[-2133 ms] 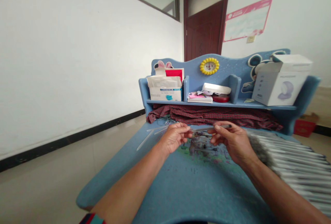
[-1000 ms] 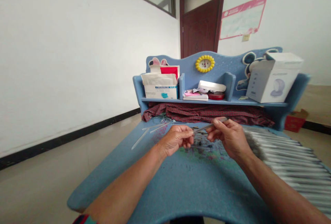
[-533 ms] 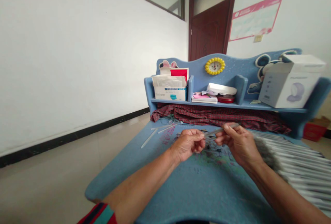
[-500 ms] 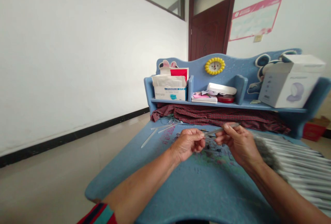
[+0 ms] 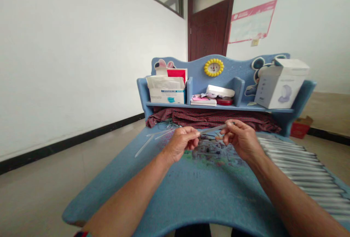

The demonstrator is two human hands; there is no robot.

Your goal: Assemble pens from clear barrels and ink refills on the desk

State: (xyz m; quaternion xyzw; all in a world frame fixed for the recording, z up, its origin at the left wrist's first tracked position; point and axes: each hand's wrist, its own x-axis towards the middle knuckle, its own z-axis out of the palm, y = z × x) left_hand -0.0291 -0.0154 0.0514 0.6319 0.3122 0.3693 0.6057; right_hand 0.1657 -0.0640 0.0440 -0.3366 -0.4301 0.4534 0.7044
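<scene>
Above the blue table (image 5: 207, 197), my two hands hold one thin, clear pen-like tube (image 5: 212, 129) between them. My left hand (image 5: 182, 143) pinches its left end between thumb and fingers. My right hand (image 5: 240, 136) has thumb and index finger closed on its right end, where a small dark tip shows. The tube slants slightly up to the right. Small dark pieces (image 5: 216, 152) lie on the printed picture beneath the hands. To the left, a few loose clear tubes (image 5: 144, 146) rest on the table. Many similar grey-white tubes (image 5: 298, 171) lie in a row beside my right forearm.
A blue shelf (image 5: 166, 104) at the back holds a mask box (image 5: 166, 96), a white carton (image 5: 281, 87), a red round tin (image 5: 224, 101) and papers. Checked cloth (image 5: 191, 118) is bunched beneath it. A red box (image 5: 300, 127) is on the floor.
The camera view has shifted, so the scene sits farther left. More of the tube shows between my hands, and my right fingers are now at its right end.
</scene>
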